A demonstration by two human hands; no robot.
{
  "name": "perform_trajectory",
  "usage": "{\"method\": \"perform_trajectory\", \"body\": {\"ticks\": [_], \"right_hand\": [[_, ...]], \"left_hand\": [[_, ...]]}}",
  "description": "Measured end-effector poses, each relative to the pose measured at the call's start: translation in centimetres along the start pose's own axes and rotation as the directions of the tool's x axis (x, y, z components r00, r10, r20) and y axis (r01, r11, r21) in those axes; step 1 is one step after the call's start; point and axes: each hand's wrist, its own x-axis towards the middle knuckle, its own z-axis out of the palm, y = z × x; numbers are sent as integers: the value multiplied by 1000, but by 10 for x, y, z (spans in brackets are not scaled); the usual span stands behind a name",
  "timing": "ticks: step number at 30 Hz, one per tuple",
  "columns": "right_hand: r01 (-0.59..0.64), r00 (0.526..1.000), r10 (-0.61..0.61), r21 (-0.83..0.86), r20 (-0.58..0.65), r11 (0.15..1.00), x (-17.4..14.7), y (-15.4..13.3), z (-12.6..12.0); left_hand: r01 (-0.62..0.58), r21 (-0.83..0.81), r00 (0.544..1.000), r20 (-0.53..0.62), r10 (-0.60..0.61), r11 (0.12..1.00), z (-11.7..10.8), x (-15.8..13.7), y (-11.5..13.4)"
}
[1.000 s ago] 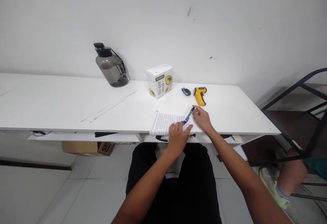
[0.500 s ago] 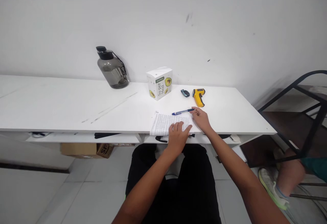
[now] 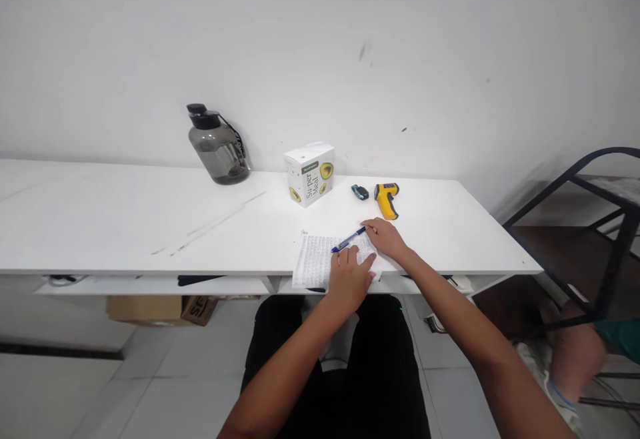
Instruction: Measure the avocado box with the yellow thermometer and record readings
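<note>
A sheet of paper point(image 3: 313, 262) covered in rows of small marks or writing lies at the front edge of the desk, its lower part reaching past the edge. Resting on it with fingers spread is my left hand point(image 3: 351, 273), open. My right hand point(image 3: 385, 236) pinches the dark end of a blue pen point(image 3: 349, 240), which slants across the top of the paper with its blue end toward my left fingertips. Behind the right hand lies a yellow infrared thermometer gun point(image 3: 387, 202), and left of that a small dark blue-black object point(image 3: 359, 191).
A white "Su-per Meal" box point(image 3: 311, 175) stands behind the paper. Farther left, a grey water bottle point(image 3: 219, 149) is near the wall. Under the desk point(image 3: 120, 225) is a cardboard box point(image 3: 145, 309). At right stand a dark metal-framed chair point(image 3: 565, 192) and another person's leg point(image 3: 575, 352).
The pen has swung from nearly level behind the paper to a slant over it, drawn left and nearer by my right hand. My left hand stays on the paper. The view has tilted up slightly.
</note>
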Motion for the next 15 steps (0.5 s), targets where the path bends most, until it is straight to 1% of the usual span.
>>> {"method": "perform_trajectory", "body": {"ticks": [1, 2, 4, 6, 7, 8, 9, 10, 11, 12, 13, 14, 15], "right_hand": [[-26, 1000, 26, -49, 15, 998, 8, -1, -4], [-64, 998, 64, -105, 2, 992, 17, -2, -8], [-172, 983, 152, -223, -105, 959, 36, -3, -16], [-308, 942, 245, -299, -230, 903, 56, 0, -20], [-377, 915, 301, -308, -267, 873, 65, 2, -21], [-440, 888, 363, -297, -281, 847, 73, 5, -21], [-491, 864, 424, -267, -273, 829, 80, 8, -20], [-528, 844, 477, -226, -246, 818, 86, 13, -19], [-554, 829, 518, -181, -211, 813, 91, 18, -18], [-569, 820, 545, -140, -175, 811, 95, 23, -18], [-576, 815, 560, -104, -146, 811, 98, 29, -17], [-579, 812, 568, -70, -133, 812, 100, 36, -17], [-578, 810, 569, -32, -138, 815, 101, 43, -18]], "left_hand": [[-20, -10, 999, 26, 21, 1000, -1, 5, -2], [-39, -18, 998, 55, 40, 999, -2, 10, -4], [-71, -42, 991, 111, 75, 997, -5, 22, -9], [-90, -92, 986, 129, 101, 992, -8, 37, -19], [-90, -128, 989, 108, 104, 988, -11, 46, -26], [-79, -167, 994, 63, 91, 983, -13, 56, -36], [-55, -204, 998, -4, 56, 977, -16, 66, -48], [-10, -236, 995, -95, -13, 972, -19, 77, -61], [53, -263, 973, -205, -109, 963, -20, 89, -76], [133, -286, 925, -308, -223, 949, -21, 100, -93], [233, -315, 854, -386, -348, 920, -21, 112, -109], [326, -361, 777, -424, -465, 874, -18, 122, -125], [396, -418, 712, -422, -561, 818, -15, 132, -141]]}}
